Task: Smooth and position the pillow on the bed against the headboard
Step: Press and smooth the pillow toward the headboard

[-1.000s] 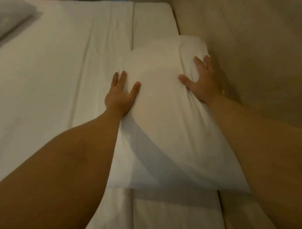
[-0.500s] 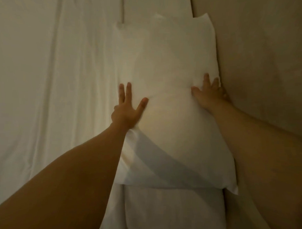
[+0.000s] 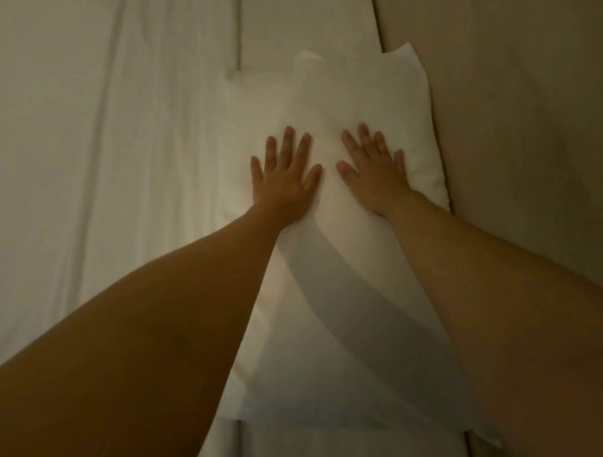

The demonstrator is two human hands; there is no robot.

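- The pillow [image 3: 349, 103] is seen lying flat on the white bed sheet [image 3: 108, 153], with its long edge on the right hand's outer side pressed against the beige headboard [image 3: 518, 133].
- The left hand [image 3: 283, 179] is laid palm-down on the pillow's middle, fingers spread and flat; nothing is gripped.
- The right hand [image 3: 374, 172] is laid palm-down just beside the left, between it and the headboard, likewise spread wide with nothing grasped.
- The thumbs are near each other but apart, so the smoothing step is judged to be under way from the centre of the pillow.
- For a good result, the palms are best swept outward from the centre: the left toward the sheet-side edge, the right toward the headboard-side edge, so that trapped air and creases are driven to the seams.
- Pressure is best kept light and even; a heavy push would likely dent the filling and leave hollows under the palms.
- The far corners beyond the fingertips look slightly peaked and may need to be flattened afterwards.
- The near end, below the wrists, is partly hidden by the forearms and their shadow, so its smoothness cannot be judged.
- The edge along the headboard should be kept touching it throughout, so that no gap is opened while the cover is stroked.
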